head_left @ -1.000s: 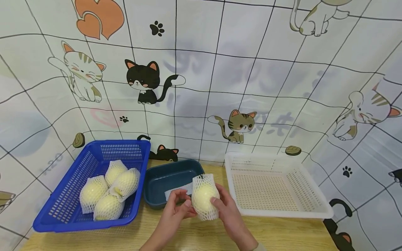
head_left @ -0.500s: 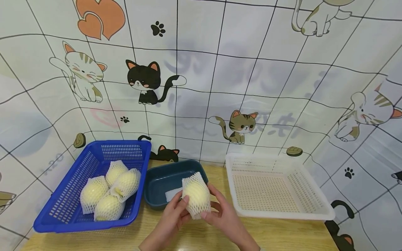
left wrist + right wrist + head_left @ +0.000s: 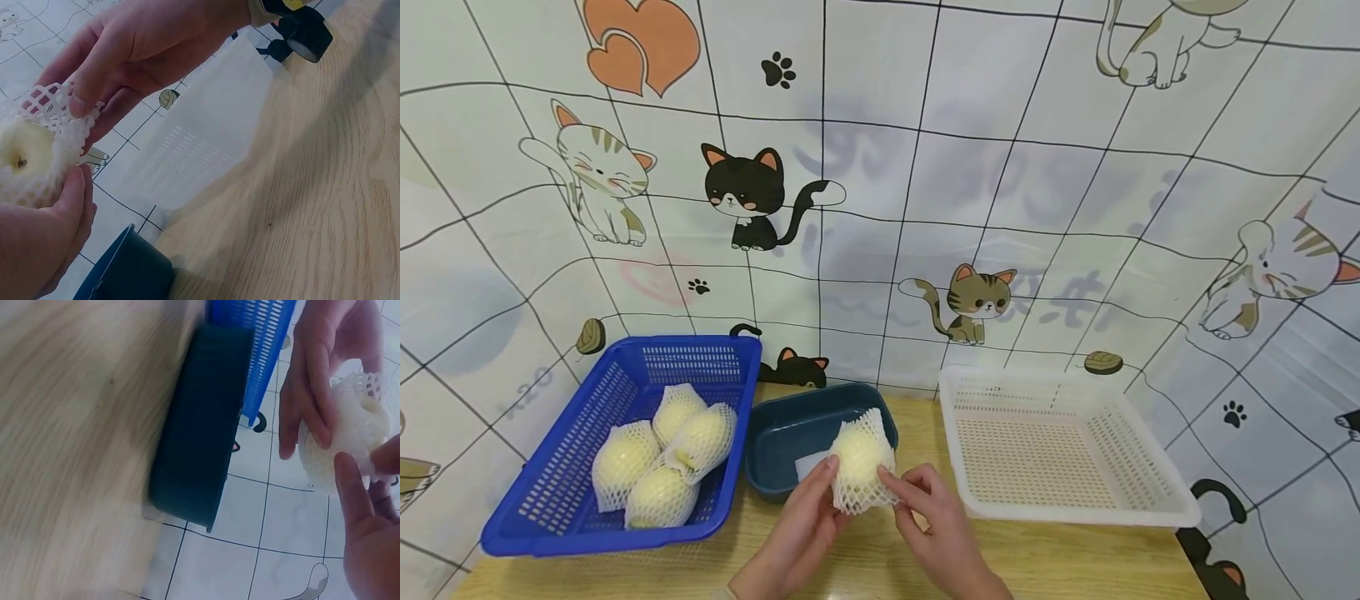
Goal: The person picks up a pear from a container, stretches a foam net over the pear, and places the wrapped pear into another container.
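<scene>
A pale yellow pear [image 3: 859, 452] in a white foam net [image 3: 854, 498] is up in front of me, over the near side of the dark teal tub. My left hand [image 3: 801, 521] holds it from the left, thumb along its side. With thumb and fingers, my right hand [image 3: 936, 521] pinches the net's edge at the lower right. In the left wrist view the net [image 3: 53, 103] gapes at that end, and a dark spot shows in the hollow of the bare pear [image 3: 28, 147]. The right wrist view shows the left fingers [image 3: 319, 403] lying along the netted fruit.
A blue basket [image 3: 625, 542] at the left holds several netted pears [image 3: 625, 458]. The teal tub [image 3: 767, 483], with a white piece [image 3: 808, 463] inside, stands mid-table. At the right is a white basket [image 3: 1075, 508]. A cat-print sheet [image 3: 865, 192] hangs behind.
The pear has shifted left and tilted in the hands. My left hand has taken a firmer hold on it, while my right has moved from gripping its side to pinching the net's lower edge.
</scene>
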`<move>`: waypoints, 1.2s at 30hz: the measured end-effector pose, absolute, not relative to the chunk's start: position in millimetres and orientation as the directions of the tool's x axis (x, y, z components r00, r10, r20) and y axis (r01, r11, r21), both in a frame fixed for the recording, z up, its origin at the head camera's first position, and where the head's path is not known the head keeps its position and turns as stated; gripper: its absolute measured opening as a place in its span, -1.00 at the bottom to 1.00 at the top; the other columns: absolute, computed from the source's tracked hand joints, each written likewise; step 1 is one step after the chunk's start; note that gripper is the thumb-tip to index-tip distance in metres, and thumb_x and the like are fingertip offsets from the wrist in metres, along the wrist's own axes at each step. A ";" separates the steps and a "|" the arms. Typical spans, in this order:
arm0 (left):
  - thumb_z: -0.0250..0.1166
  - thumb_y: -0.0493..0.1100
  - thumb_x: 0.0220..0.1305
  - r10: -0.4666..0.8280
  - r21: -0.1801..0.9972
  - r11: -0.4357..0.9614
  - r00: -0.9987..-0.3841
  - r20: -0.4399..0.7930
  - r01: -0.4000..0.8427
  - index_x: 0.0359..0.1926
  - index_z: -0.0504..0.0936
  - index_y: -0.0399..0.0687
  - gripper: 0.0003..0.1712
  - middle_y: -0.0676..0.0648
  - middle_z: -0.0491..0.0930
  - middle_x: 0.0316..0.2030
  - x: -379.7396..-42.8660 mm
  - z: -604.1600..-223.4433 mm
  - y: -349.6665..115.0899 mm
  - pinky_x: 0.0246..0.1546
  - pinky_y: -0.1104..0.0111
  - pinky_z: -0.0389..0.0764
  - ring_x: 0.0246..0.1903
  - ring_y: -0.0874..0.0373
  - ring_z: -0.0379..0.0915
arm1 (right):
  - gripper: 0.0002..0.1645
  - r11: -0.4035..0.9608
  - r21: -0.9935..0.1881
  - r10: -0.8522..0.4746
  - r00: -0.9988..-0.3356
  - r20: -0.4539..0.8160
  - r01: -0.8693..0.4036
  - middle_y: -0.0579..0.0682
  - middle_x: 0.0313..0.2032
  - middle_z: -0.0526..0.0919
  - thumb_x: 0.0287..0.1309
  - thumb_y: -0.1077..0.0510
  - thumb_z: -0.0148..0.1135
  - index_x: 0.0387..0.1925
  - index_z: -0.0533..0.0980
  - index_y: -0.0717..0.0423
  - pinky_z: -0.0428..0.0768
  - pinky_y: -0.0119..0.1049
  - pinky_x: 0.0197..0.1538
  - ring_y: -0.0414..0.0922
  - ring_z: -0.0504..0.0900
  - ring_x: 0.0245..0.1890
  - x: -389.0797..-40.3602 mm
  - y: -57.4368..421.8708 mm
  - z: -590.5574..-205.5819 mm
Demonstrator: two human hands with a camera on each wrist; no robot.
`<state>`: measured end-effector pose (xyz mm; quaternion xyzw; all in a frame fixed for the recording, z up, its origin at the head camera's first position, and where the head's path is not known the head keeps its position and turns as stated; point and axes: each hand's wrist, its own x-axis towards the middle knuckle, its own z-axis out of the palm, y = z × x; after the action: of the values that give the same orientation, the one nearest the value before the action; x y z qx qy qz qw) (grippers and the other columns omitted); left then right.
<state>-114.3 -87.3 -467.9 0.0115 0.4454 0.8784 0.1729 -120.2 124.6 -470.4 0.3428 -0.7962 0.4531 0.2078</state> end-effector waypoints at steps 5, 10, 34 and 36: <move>-0.07 0.29 0.61 0.327 0.787 -0.530 -0.932 -0.153 -0.315 0.60 -0.12 -0.24 -0.09 -0.13 0.37 0.32 -114.1 -467.9 -87.4 0.21 0.34 0.52 0.21 0.18 0.43 | -0.22 0.346 -0.507 -0.430 -0.614 0.662 -0.789 -0.14 -0.18 0.47 0.09 0.57 0.31 0.31 0.60 -0.05 0.50 -0.53 -0.26 -0.29 0.48 -0.26 -120.4 124.6 -472.7; -0.17 0.34 0.61 0.372 0.817 -0.490 -0.920 -0.121 -0.305 0.61 -0.20 -0.18 -0.08 -0.17 0.36 0.31 -113.6 -467.7 -83.7 0.19 0.29 0.53 0.19 0.14 0.45 | -0.30 0.365 -0.555 -0.491 -0.661 0.567 -0.747 -0.22 -0.07 0.47 0.19 0.38 0.38 0.32 0.59 -0.17 0.57 -0.45 -0.18 -0.28 0.49 -0.15 -118.3 126.8 -470.2; 0.40 0.26 0.28 -0.079 0.532 0.846 -0.979 0.190 0.035 0.49 0.09 -0.45 0.14 -0.53 0.45 0.08 -151.4 -376.3 -293.4 -0.46 0.05 0.60 -0.15 -0.30 0.55 | -0.40 0.196 -0.560 -0.416 -0.586 0.696 -0.805 0.01 0.08 0.59 0.15 0.50 0.29 0.19 0.63 0.01 0.55 -0.34 0.14 -0.09 0.57 0.07 -120.9 147.7 -458.5; 0.40 0.25 0.27 -0.087 0.466 0.885 -0.980 0.178 0.006 0.46 0.06 -0.52 0.17 -0.59 0.39 0.09 -163.0 -376.0 -315.4 -0.46 -0.01 0.58 -0.17 -0.36 0.53 | -0.41 0.203 -0.564 -0.418 -0.592 0.689 -0.800 0.02 0.08 0.59 0.16 0.50 0.29 0.18 0.63 0.02 0.55 -0.35 0.16 -0.09 0.57 0.07 -120.7 148.3 -457.2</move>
<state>-163.0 -315.4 -376.0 -0.0210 0.9659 0.2391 -0.0975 -120.7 148.3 -457.2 0.4061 -0.7500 0.4832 0.1976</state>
